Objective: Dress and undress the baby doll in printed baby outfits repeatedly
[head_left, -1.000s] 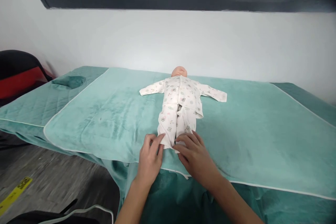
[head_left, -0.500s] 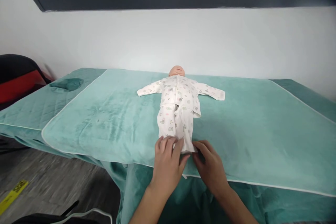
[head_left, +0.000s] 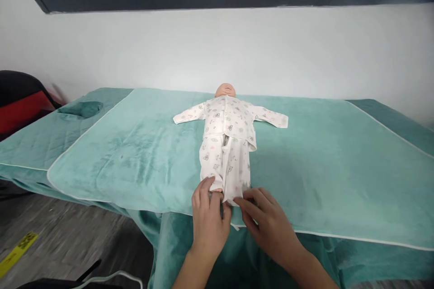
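Well, the trousers point(head_left: 234, 169) point legs-first at the near edge of the bed point(head_left: 339, 167); the right hand point(head_left: 269, 223) pinches one cuff point(head_left: 231, 201), the left hand point(head_left: 210, 221) curls at the other, grip unclear.

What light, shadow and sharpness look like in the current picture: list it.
Head view: soft, even light on the white wall, no hard glare; head view: floor dark beside the green bed, top right corner shaded; head view: small prints on the trousers discernible, lettering on the yellow strip too soft to read.
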Demonstrator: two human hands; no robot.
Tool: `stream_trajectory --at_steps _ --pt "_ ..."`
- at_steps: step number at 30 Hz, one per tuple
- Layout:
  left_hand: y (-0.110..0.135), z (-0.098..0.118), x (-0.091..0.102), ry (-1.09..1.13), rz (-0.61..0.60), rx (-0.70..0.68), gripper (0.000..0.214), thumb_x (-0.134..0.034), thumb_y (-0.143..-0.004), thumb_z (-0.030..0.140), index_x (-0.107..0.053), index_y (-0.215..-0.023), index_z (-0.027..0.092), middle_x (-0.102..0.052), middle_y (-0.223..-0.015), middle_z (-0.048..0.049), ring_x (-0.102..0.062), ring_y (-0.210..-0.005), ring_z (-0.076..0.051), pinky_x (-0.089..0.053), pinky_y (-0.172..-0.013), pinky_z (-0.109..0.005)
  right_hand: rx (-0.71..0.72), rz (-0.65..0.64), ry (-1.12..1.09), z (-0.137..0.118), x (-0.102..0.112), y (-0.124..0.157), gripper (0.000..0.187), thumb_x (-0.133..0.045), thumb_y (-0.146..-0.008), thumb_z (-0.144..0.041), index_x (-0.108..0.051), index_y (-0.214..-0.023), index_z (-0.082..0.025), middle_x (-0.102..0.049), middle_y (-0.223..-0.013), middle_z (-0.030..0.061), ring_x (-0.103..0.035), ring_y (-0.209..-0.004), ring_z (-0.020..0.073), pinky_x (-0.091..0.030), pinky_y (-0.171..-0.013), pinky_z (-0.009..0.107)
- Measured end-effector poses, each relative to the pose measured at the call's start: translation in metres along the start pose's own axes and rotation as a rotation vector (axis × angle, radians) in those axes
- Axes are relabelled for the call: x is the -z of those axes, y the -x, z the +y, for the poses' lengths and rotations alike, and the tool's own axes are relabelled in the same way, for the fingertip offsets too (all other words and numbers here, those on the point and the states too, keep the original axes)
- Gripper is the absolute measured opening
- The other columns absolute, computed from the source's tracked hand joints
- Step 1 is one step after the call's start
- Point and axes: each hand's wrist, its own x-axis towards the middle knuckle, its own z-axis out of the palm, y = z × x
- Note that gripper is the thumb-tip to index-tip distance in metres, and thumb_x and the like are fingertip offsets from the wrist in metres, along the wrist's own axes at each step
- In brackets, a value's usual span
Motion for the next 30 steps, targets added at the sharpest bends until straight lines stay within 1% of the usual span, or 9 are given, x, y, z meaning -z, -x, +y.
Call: stream_trajectory --at_steps 4,7,9,12,16,19,25,28,30 --pt "0.006 0.0 0.006 0.136 0.048 -0.029 0.03 -0.054 -0.087 0.009 -0.052 -0.114 0.023 -0.047 -0.137 -0.0139 -0.049 -0.129 -0.029 -0.05 -0.101 -0.051 -0.051 -0.036 -0.118 0.009 0.007 0.004 0.029 -0.056 -0.094 -0.018 -0.059 -0.122 -0.023 -0.063 -0.099 0.0071 -0.06 -0.089 0.021 -0.052 -0.076 0.036" --pt "-0.007 -0.007 0.011 0.25 0.089 0.012 0.025 -0.052 -0.092 0.014 -0.055 -0.114 0.026 -0.053 -0.131 -0.0107 -0.05 -0.127 -0.025 -0.048 -0.104 -0.049 -0.166 0.013 -0.2 0.021 0.019 -0.002 0.026 -0.054 -0.096 -0.025 -0.06 -0.121 -0.024 -0.062 -0.092 0.0043 -0.06 -0.081 0.0177 -0.052 -0.071 0.032" --pt "-0.028 -0.019 0.01 0.328 0.127 0.12 0.017 -0.052 -0.095 0.02 -0.057 -0.11 0.025 -0.056 -0.127 -0.0091 -0.053 -0.124 -0.023 -0.048 -0.105 -0.045 -0.256 0.069 -0.226 0.034 0.026 -0.016 0.022 -0.052 -0.097 -0.03 -0.064 -0.115 -0.024 -0.061 -0.087 0.0028 -0.06 -0.076 0.0168 -0.051 -0.069 0.031" --pt "-0.074 -0.045 0.001 0.446 0.16 0.295 0.016 -0.054 -0.095 0.029 -0.06 -0.109 0.023 -0.058 -0.125 -0.0089 -0.054 -0.122 -0.022 -0.044 -0.108 -0.043 -0.413 0.192 -0.284 0.067 0.027 -0.05 0.024 -0.055 -0.094 -0.039 -0.066 -0.108 -0.023 -0.064 -0.092 0.0042 -0.062 -0.084 0.0194 -0.051 -0.078 0.035" --pt "-0.139 -0.069 -0.017 0.595 0.003 0.449 0.039 -0.059 -0.092 0.038 -0.056 -0.127 0.021 -0.056 -0.139 -0.0111 -0.054 -0.129 -0.024 -0.044 -0.109 -0.04 -0.717 0.307 -0.386 0.126 0.007 -0.109 0.043 -0.061 -0.084 -0.048 -0.061 -0.116 -0.019 -0.064 -0.122 0.0122 -0.061 -0.109 0.0266 -0.047 -0.095 0.043" --pt "-0.171 -0.071 -0.03 0.651 -0.078 0.463 0.043 -0.056 -0.093 0.042 -0.056 -0.131 0.02 -0.056 -0.142 -0.0107 -0.053 -0.132 -0.026 -0.04 -0.113 -0.041 -0.87 0.325 -0.46 0.164 -0.016 -0.15 0.053 -0.063 -0.078 -0.054 -0.06 -0.115 -0.017 -0.064 -0.124 0.0147 -0.06 -0.112 0.0293 -0.043 -0.1 0.044" --pt "-0.186 -0.058 -0.052 0.733 -0.056 0.51 0.046 -0.062 -0.09 0.04 -0.058 -0.131 0.021 -0.056 -0.144 -0.0099 -0.053 -0.132 -0.028 -0.04 -0.113 -0.044 -0.833 0.401 -0.546 0.189 -0.048 -0.194 0.057 -0.055 -0.081 -0.059 -0.059 -0.116 -0.015 -0.067 -0.115 0.0112 -0.062 -0.104 0.0263 -0.047 -0.093 0.038" --pt "-0.192 -0.061 -0.059 0.749 -0.044 0.489 0.044 -0.059 -0.092 0.042 -0.057 -0.13 0.022 -0.059 -0.139 -0.0098 -0.057 -0.125 -0.026 -0.045 -0.108 -0.043 -0.788 0.402 -0.585 0.192 -0.048 -0.195 0.054 -0.053 -0.084 -0.057 -0.057 -0.121 -0.017 -0.068 -0.114 0.0083 -0.062 -0.101 0.0235 -0.048 -0.09 0.036" --pt "-0.203 -0.077 -0.06 0.586 0.007 0.431 0.042 -0.056 -0.093 0.041 -0.058 -0.129 0.019 -0.059 -0.136 -0.0125 -0.057 -0.124 -0.026 -0.046 -0.107 -0.042 -0.74 0.337 -0.527 0.202 -0.039 -0.187 0.05 -0.054 -0.084 -0.057 -0.062 -0.116 -0.018 -0.07 -0.111 0.0077 -0.062 -0.1 0.024 -0.048 -0.09 0.037"
